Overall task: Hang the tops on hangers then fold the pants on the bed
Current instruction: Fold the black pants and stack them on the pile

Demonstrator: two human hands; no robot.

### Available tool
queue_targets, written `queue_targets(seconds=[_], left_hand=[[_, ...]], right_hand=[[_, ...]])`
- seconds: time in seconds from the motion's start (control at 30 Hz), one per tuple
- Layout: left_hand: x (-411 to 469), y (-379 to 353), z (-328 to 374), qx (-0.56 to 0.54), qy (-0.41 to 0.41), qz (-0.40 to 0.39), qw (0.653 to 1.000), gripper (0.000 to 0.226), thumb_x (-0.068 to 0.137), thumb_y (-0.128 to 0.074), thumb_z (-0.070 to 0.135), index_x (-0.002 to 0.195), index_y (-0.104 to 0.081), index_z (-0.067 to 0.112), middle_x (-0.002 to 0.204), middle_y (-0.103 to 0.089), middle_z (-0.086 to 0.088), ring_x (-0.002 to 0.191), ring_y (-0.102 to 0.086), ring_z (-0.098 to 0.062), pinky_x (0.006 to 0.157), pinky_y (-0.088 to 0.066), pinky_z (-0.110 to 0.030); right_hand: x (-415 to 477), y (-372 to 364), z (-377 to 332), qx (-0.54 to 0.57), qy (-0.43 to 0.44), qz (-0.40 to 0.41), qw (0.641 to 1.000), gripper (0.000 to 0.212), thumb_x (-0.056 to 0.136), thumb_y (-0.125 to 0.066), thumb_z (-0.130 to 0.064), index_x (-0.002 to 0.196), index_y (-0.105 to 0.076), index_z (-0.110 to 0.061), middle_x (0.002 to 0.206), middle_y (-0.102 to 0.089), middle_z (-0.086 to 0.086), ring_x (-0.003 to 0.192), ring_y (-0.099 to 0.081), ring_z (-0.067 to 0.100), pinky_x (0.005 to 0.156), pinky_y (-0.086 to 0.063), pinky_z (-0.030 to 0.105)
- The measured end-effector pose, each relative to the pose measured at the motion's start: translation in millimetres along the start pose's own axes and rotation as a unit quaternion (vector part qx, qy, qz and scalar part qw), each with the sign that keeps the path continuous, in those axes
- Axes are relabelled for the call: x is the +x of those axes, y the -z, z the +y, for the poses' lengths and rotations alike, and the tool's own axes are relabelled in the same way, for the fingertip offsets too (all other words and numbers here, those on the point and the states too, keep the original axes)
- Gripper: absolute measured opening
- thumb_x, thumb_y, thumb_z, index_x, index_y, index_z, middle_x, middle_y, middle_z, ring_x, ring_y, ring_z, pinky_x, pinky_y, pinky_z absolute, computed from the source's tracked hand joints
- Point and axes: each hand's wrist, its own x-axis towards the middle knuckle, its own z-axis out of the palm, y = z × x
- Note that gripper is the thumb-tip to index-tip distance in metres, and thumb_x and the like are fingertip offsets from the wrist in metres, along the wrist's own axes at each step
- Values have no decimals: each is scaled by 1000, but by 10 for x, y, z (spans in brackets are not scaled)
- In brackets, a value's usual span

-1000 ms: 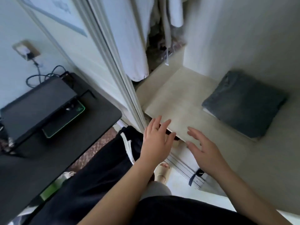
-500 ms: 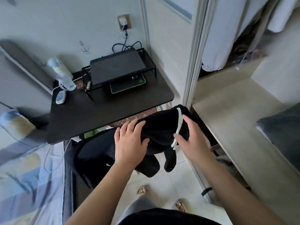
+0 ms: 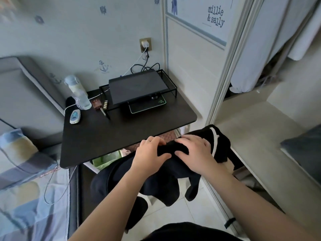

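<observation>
- the left hand [image 3: 149, 153] and right hand [image 3: 194, 153] sit side by side at the centre of the frame, each clamped on a bunched fold of the black pants [image 3: 166, 181], fingers curled over the top.
- the pants hang in the air just below the near edge of the bench [image 3: 112, 136], legs drooping toward the floor tiles [image 3: 191, 214].
- the bed [image 3: 26, 197] lies at lower left.
- a laptop [image 3: 137, 88] and a bottle [image 3: 78, 92] sit at the bench's far side.

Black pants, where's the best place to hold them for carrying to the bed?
Along the bunched top ridge of the black pants, from above, hands spread apart: the left hand and right hand grip close together there, and the loose ends dangle below it.
</observation>
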Motion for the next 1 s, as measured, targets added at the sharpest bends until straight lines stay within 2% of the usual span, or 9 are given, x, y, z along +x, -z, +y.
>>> queue_targets(seconds=[0.13,0.23,0.33,0.43,0.5,0.63,0.73,0.83,1.0], left_hand=[[-209,223,-481,102,52,-67,991,68,73,-68,71,129,-53,36,122,-60,10,114,-58,-19,96,-46,-38],[-398,461,-870,161,81,-82,980,72,64,-56,82,123,-55,40,113,-65,14,109,-61,-17,90,-46,-36],[-587,601,-1164,77,138,-49,986,73,66,-48,90,118,-59,39,111,-57,17,108,-57,-14,94,-51,-41],[-686,657,-1376,-41,194,-57,978,53,85,-49,77,101,-64,29,101,-67,10,100,-64,-17,92,-54,-46],[-695,697,-1396,-84,167,-53,981,34,96,-53,57,91,-66,26,87,-70,7,88,-66,-18,87,-55,-44],[-685,733,-1298,-128,116,16,985,22,104,-52,31,104,-68,15,98,-71,-1,96,-64,-23,88,-51,-41],[-796,803,-1258,-227,74,84,967,18,106,-48,26,93,-60,22,82,-64,9,81,-60,-11,75,-48,-32],[-870,1070,-1217,-303,7,185,935,21,106,-47,22,89,-57,28,77,-58,16,73,-53,0,69,-43,-18],[-815,1755,-970,-349,-87,311,880,24,105,-44,25,88,-57,36,79,-56,22,76,-49,3,72,-41,-12]], right_hand=[[35,-184,-371,-12,43,-23,999,42,93,-57,-56,133,-59,-43,138,-52,-20,139,-36,10,122,-10,51],[48,-300,-601,-22,55,-35,998,42,91,-54,-62,128,-62,-44,137,-53,-23,137,-36,9,122,-8,51],[60,-447,-824,-54,59,-55,995,43,89,-52,-67,125,-63,-45,133,-55,-25,137,-34,7,121,-3,50],[83,-589,-1039,-82,56,-67,993,44,89,-48,-69,122,-64,-45,130,-60,-23,136,-38,8,119,-2,48],[87,-662,-1152,-101,56,-55,992,44,89,-47,-70,120,-65,-44,126,-64,-20,131,-44,9,118,-7,45],[89,-712,-1226,-86,37,-15,995,49,88,-53,-67,129,-60,-41,128,-64,-17,128,-50,12,117,-14,42],[135,-643,-1231,-34,3,-8,999,76,87,-66,-58,152,-33,-36,150,-45,-7,141,-39,20,117,-24,47],[186,-544,-1261,-44,-30,-14,998,97,84,-72,-56,157,-11,-39,165,-19,-3,152,-16,24,118,-23,53],[303,-455,-1442,-74,11,-29,997,93,83,-70,-56,155,-14,-46,163,-21,-10,153,-15,21,120,-17,51]])
